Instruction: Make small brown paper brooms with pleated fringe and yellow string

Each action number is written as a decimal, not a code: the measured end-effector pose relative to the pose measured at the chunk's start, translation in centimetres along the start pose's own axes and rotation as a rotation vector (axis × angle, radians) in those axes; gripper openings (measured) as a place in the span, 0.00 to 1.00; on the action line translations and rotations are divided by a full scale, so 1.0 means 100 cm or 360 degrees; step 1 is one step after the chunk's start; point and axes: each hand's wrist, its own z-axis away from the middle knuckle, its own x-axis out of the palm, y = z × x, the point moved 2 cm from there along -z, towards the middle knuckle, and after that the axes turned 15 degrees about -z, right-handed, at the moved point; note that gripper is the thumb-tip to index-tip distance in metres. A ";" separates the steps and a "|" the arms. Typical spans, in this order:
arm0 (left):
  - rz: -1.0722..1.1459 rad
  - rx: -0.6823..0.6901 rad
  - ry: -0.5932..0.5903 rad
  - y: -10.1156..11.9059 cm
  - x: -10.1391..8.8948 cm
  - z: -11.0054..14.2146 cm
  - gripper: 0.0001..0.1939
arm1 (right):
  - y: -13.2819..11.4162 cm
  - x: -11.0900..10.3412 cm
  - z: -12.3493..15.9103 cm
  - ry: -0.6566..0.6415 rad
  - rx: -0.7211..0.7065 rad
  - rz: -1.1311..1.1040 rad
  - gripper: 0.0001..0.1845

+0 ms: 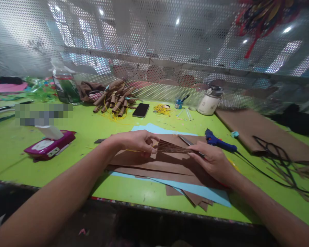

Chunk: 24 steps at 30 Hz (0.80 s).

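Right, from the head view I see the pleated brown paper (171, 147) suspended between my two hands, over brown sheets (141, 162) layered with light blue paper (215, 195) on the green table (121, 188). Its long axis runs sideways, from my left fingertips to my right thumb and fingers, dipping slightly towards the right. The left hand (140, 141) is at the broader end, the right hand (212, 158) at the narrow one; both touch it, so neither is nearer.

I have the right hand closed on the gathered end, with a slim metal tool (185, 140) passing under its fingers; I cannot tell whether it grips that too. My left fingers are bent at the pleats, but whether they pinch them I cannot tell. A yellow thread (132, 150) runs by them. The folds look narrow, stacked and slightly fanned.
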 end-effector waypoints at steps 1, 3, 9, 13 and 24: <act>-0.0065 -0.0009 -0.0004 -0.001 -0.002 0.001 0.20 | 0.000 0.000 0.000 -0.0006 -0.0004 -0.0002 0.09; -0.0220 -0.0037 0.0036 -0.002 -0.007 0.004 0.15 | -0.001 0.000 -0.001 -0.0026 0.0003 -0.0009 0.09; -0.0442 -0.0099 0.0242 -0.004 -0.019 0.012 0.14 | -0.002 0.003 -0.004 -0.0057 -0.0001 -0.0076 0.10; -0.0461 -0.0053 0.0203 -0.004 -0.021 0.015 0.14 | -0.001 0.006 -0.004 -0.0044 -0.0028 -0.0111 0.10; -0.0068 -0.0291 0.0207 -0.017 -0.014 0.049 0.17 | -0.002 0.008 0.000 -0.0057 -0.0030 -0.0229 0.10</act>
